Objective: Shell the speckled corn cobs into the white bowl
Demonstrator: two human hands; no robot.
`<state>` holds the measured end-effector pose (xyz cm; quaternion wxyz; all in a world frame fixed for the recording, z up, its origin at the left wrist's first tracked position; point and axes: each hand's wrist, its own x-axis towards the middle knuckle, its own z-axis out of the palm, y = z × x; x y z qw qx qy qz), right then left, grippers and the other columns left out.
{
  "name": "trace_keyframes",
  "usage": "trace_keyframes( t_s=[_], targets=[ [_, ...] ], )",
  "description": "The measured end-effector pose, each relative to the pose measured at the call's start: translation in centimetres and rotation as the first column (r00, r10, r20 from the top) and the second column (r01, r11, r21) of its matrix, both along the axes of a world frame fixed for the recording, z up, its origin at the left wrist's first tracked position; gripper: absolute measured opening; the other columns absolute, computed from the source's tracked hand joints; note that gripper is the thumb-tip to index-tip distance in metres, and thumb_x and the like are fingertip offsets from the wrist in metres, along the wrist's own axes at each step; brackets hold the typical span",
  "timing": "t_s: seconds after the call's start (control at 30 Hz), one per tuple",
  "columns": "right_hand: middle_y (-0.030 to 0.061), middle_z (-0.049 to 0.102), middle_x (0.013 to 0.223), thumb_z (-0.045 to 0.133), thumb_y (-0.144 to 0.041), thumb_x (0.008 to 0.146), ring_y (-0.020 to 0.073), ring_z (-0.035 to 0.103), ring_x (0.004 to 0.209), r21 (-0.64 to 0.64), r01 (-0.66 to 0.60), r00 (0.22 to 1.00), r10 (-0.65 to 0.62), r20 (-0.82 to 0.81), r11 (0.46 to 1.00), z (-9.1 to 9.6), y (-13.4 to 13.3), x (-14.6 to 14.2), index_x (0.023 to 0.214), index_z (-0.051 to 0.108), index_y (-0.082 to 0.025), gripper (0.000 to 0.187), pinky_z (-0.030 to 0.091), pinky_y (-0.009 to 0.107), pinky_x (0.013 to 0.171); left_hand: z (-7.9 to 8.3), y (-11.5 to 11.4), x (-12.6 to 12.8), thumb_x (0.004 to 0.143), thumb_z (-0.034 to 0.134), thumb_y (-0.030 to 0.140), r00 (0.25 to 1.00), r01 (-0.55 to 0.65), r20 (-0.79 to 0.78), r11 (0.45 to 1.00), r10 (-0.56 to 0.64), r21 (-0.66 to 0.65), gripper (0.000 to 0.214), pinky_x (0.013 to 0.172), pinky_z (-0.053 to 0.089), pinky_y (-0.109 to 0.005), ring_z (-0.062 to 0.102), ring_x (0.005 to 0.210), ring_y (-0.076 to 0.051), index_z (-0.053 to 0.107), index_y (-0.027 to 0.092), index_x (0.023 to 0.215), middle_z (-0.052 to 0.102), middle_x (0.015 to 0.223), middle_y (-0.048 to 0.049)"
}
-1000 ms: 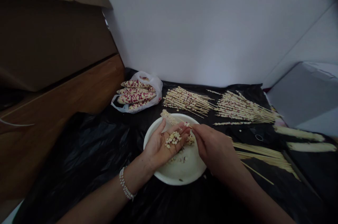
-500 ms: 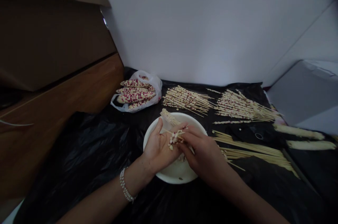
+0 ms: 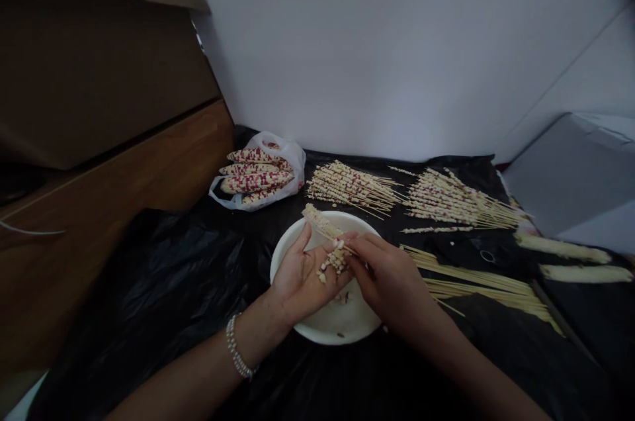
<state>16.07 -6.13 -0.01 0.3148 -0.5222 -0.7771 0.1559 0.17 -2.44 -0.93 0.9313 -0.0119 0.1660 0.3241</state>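
Observation:
My left hand point(image 3: 302, 282) is palm up over a white bowl point(image 3: 342, 335), its thumb raised. Loose corn kernels point(image 3: 335, 262), cream with some reddish, lie in its palm. The fingers of my right hand point(image 3: 384, 269) are pinched around a thin bamboo skewer point(image 3: 351, 251) at the kernels, partly hidden by the fingers. Beyond my left fingers, a corn cob point(image 3: 317, 217) leans on the bowl's far rim. A few more kernels lie inside the bowl.
Speckled corn ears point(image 3: 258, 181) fill a plastic bag point(image 3: 296, 159) at back left. Kernel-threaded skewers lie in a left pile point(image 3: 342, 184) and a right pile point(image 3: 441, 199). Bare skewers point(image 3: 476, 279) and stripped cobs point(image 3: 585, 273) lie right, on black plastic sheeting point(image 3: 198, 275).
My right hand has shifted slightly right and up, drawing the skewer's tip back across my left palm. The kernels in the palm lie more in view. My left hand has barely moved.

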Motion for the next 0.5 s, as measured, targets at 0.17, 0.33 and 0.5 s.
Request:
trace_keyframes(
  t_s=[0.17,0.33,0.5],
  targets=[
    [0.0056,0.064,0.093,0.046,-0.016,0.091,0.017,0.06,0.082,-0.004,0.01,1.0,-0.01,0.025,1.0,0.1,0.0,-0.1,0.089,0.063,-0.019,0.017,0.044,0.03,0.071,0.0,0.0,-0.1,0.096,0.028,0.056,0.999,-0.016,-0.03,1.0,0.016,0.02,0.067,0.086,0.047,-0.034,0.065,0.078,-0.02,0.049,0.006,0.137,0.071,0.098,-0.0135],
    [0.0072,0.064,0.093,0.047,-0.014,0.09,0.0187,0.061,0.087,-0.043,-0.018,0.999,0.02,0.041,0.999,0.1,-0.2,-0.3,0.088,0.065,-0.018,0.018,0.045,0.031,0.075,0.2,-0.1,-0.1,0.097,0.025,0.056,1.0,-0.013,-0.016,1.0,0.013,0.019,0.068,0.086,0.048,-0.034,0.065,0.075,-0.018,0.051,0.006,0.134,0.07,0.105,-0.0153],
    [0.0069,0.066,0.097,0.048,-0.013,0.089,0.0191,0.06,0.09,-0.029,-0.05,0.998,0.051,0.029,0.998,0.0,-0.7,-1.1,0.09,0.066,-0.019,0.019,0.046,0.031,0.079,-0.3,0.0,-0.1,0.095,0.03,0.058,0.998,0.0,-0.065,0.999,0.003,0.049,0.071,0.085,0.048,-0.033,0.066,0.083,-0.021,0.05,0.003,0.135,0.069,0.109,-0.0178]
  ],
)
